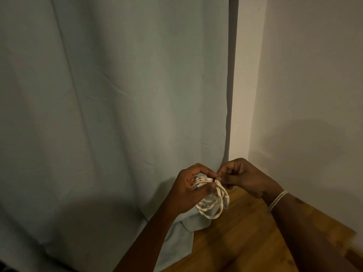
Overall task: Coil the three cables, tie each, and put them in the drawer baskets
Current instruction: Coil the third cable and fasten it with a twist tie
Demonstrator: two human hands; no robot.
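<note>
**Both hands on a coiled cable, held in the air near the corner**

Curtain [110, 114]: pale grey-green cloth fills the left and centre, hanging in long folds, its hem bunched low behind the hands.

Wall [314, 85]: plain, light, on the right; it meets a lit strip of wall at a corner just right of the curtain's edge.

Wooden surface [241, 242]: warm brown, lower right, running up to the wall. Bare in the part that shows. No drawer or basket in view.

Left hand [188, 191]: forearm rising from the bottom edge, fingers curled round the top of the cable coil [213, 201], thumb pressed on its near side. Closed firmly on the bundle.

Right hand [241, 177]: reaches in from the right, thin pale bands [278, 200] at the wrist. Fingertips pinched shut at the coil's top, on a small dark bit [214, 180], too small to tell what.

Coil: cream, several loops, hanging below the left hand, clear above the wood.
</note>
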